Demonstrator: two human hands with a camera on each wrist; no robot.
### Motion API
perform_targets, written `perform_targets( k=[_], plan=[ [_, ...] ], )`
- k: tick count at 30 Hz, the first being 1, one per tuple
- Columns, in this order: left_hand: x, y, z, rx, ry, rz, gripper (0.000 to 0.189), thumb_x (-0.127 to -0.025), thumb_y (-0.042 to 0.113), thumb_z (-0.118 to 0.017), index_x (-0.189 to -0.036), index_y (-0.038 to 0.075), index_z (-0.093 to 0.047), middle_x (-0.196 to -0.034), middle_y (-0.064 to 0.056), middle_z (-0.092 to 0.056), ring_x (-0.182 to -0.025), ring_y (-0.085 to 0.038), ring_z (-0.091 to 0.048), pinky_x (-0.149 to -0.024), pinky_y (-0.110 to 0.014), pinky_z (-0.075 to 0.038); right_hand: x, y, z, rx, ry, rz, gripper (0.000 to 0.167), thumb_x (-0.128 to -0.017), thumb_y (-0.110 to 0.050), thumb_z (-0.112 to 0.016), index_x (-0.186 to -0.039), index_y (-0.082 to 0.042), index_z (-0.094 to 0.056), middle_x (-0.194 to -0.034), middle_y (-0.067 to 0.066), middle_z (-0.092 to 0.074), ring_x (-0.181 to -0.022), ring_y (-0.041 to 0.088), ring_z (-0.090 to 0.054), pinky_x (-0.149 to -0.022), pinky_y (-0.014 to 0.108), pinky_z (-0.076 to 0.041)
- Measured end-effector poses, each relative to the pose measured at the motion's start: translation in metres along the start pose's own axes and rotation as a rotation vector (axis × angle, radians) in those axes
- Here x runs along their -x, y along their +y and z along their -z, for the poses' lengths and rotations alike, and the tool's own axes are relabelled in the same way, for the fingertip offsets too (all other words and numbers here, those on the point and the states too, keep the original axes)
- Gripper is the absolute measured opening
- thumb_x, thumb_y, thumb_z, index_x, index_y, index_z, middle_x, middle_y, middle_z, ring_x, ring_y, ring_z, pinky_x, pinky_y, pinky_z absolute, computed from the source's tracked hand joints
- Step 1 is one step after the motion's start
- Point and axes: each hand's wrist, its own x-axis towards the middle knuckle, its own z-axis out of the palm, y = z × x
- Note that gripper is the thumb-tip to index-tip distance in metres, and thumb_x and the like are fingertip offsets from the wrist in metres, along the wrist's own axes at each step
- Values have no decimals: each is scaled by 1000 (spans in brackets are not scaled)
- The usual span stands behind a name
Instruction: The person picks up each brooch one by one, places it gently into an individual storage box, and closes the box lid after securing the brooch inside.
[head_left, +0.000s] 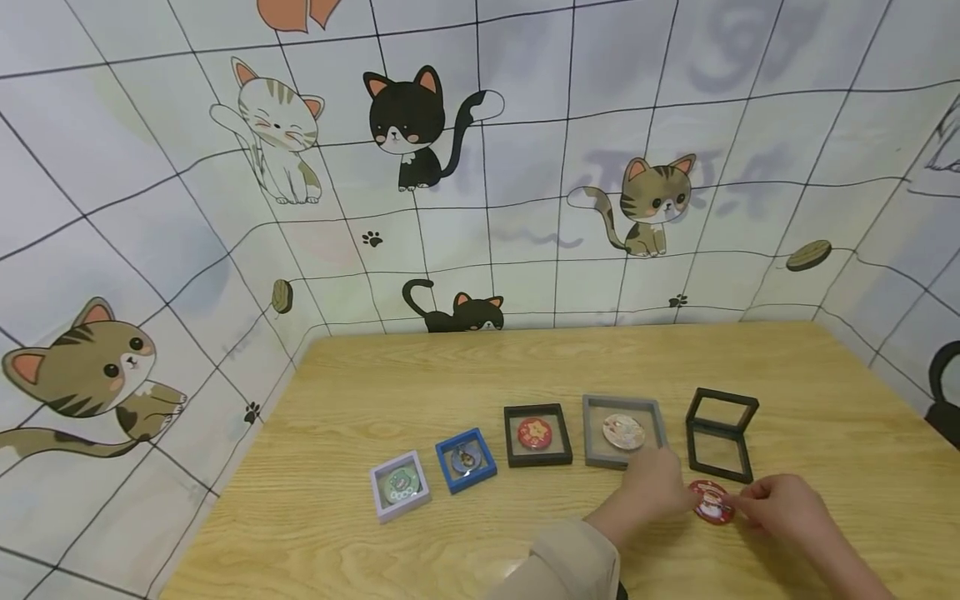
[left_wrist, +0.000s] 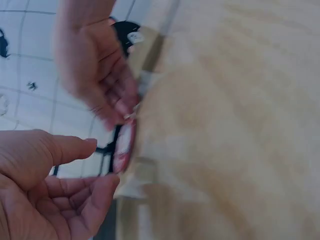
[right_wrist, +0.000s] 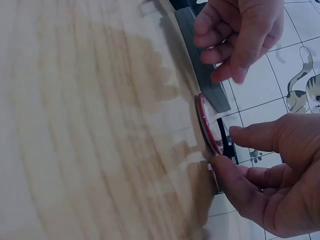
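Observation:
A round red badge [head_left: 712,502] with a printed picture lies on the table between the two hands. My left hand [head_left: 654,485] is at its left; in the left wrist view that hand's thumb stands clear of the badge [left_wrist: 124,146] while a fingertip reaches its near edge. My right hand [head_left: 787,510] is at the other side. In the right wrist view its index fingertip meets the rim of the badge [right_wrist: 210,124], and the thumb hovers over the face with a gap. Just behind stands a black display frame [head_left: 717,433], unfolded, its upper half raised.
Left of the black frame, several framed badges form a row: a grey frame [head_left: 587,433], another black frame [head_left: 510,437], a blue frame [head_left: 447,471] and a lilac frame [head_left: 377,492]. They rest on the wooden table [head_left: 360,375]. A cat-patterned curtain [head_left: 525,242] hangs behind.

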Motion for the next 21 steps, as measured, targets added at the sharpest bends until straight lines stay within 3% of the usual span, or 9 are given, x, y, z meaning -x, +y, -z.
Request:
perform_targets(
  k=[3, 7, 12, 18, 21],
  plan=[
    [0, 10, -9, -36, -17, 55, 38, -75, 43, -67, -54, 15, -52, -54, 9, -45, -54, -5, -41, -48, -18, -32, 1, 1, -4, -60, 1, -22, 37, -75, -34, -71, -69, 1, -61, -61, -2, -57, -54, 12, -55, -51, 25, -46],
    [-1, 15, -18, -69, -4, 101, 24, -70, 35, -70, -60, 16, -58, -60, 9, -52, -61, -5, -48, -50, -20, -37, 0, -1, -7, -131, 3, -37, 35, -74, -26, -73, -74, 7, -61, -64, 1, -59, -57, 13, -58, -52, 26, -50],
    [-4, 16, -22, -39, 5, 127, 21, -66, 28, -73, -60, 15, -58, -60, 7, -52, -60, -7, -49, -47, -21, -38, -1, -3, -12, -141, 28, -10, 24, -75, -13, -70, -75, 9, -61, -63, 4, -62, -56, 12, -59, -51, 25, -50],
    [-4, 15, -21, -11, 15, 110, 26, -70, 36, -71, -62, 15, -58, -62, 7, -52, -57, -6, -46, -46, -21, -36, -2, -4, -12, -117, 48, -6, 20, -74, -9, -69, -74, 8, -58, -60, 1, -59, -55, 12, -57, -50, 25, -49],
    [-3, 15, -22, 17, 46, 93, 26, -70, 32, -70, -58, 14, -57, -59, 7, -51, -55, -7, -46, -46, -21, -35, -2, -4, -12, -123, 43, -1, 21, -74, -9, -69, -74, 9, -58, -61, 2, -59, -55, 13, -58, -50, 25, -49]
  ],
)
